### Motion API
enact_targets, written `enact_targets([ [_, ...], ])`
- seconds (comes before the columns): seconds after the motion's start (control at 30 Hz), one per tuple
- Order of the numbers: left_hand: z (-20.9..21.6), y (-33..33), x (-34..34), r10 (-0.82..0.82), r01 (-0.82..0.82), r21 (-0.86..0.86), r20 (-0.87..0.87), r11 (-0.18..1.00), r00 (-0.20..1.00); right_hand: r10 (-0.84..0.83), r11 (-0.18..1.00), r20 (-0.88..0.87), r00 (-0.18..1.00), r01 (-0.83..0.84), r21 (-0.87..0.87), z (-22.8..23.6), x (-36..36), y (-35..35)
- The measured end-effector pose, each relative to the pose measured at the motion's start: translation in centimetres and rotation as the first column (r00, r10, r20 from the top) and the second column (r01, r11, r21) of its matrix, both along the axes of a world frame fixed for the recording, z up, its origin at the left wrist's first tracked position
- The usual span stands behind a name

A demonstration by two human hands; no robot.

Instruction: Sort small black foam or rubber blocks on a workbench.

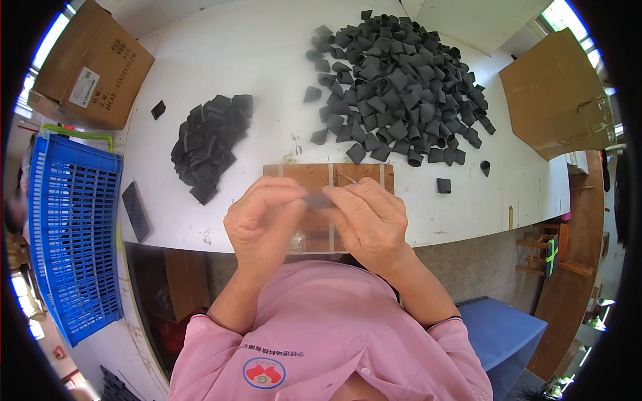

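L hand [257,214] is clamping on the L end of a sm dark pc [318,201], thumb & fingertips coming together there, a bit blurred. R hand [374,217] is clamping on the R end of same pc, thumb vs. index, other fingers curling. So the pc is sitting btwn both hands, over a brown board [277,171] w/ pale strips, which is lying below them on the white table [281,67]. A thin pointed tool [349,178] is sticking out past the R fingertips; can't tell exact type.

Beyond R hand, a lg heap of dark pcs [408,87] is spreading, some showing open, looped ends. Two loose pcs [443,186] are lying to R of R hand, well short of the R carton [555,93]. Beyond & L of L hand, a smaller dark pile [207,144] is lying, looking flatter, w/ one stray pc [158,109] further L. A dark flat slab [136,212] is resting L of L hand nr the table edge; a blue crate [77,234] is standing further L, w/ the L carton [93,73] beyond it.
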State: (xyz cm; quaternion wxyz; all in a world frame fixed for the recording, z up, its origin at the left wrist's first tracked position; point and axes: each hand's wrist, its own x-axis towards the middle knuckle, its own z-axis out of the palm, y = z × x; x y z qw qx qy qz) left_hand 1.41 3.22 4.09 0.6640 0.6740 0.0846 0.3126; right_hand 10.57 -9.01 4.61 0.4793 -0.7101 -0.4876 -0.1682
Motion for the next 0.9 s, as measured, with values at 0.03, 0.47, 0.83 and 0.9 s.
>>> enact_targets([
  [0.03,-0.1,0.1,-0.1,0.001,-0.001,0.003,0.001,1.0,1.0,0.009,0.999,0.055,0.998,-0.007,-0.038,0.4,0.1,0.0],
  [0.47,0.6,0.4,0.6,-0.079,0.093,0.237,-0.069,0.967,0.995,0.069,0.997,-0.112,0.991,-0.066,0.027,-2.0,-0.4,-0.2],
  [0.83,-4.3,1.2,1.6,0.179,-0.243,0.424,0.185,0.873,0.966,0.248,0.956,-0.454,0.856,-0.293,-0.03,0.7,2.5,-0.2],
  [0.9,-5.8,3.0,2.3,0.358,-0.325,0.457,0.016,0.828,0.934,0.087,0.991,-0.671,0.736,-0.132,-0.015,1.2,5.3,-0.4],
])
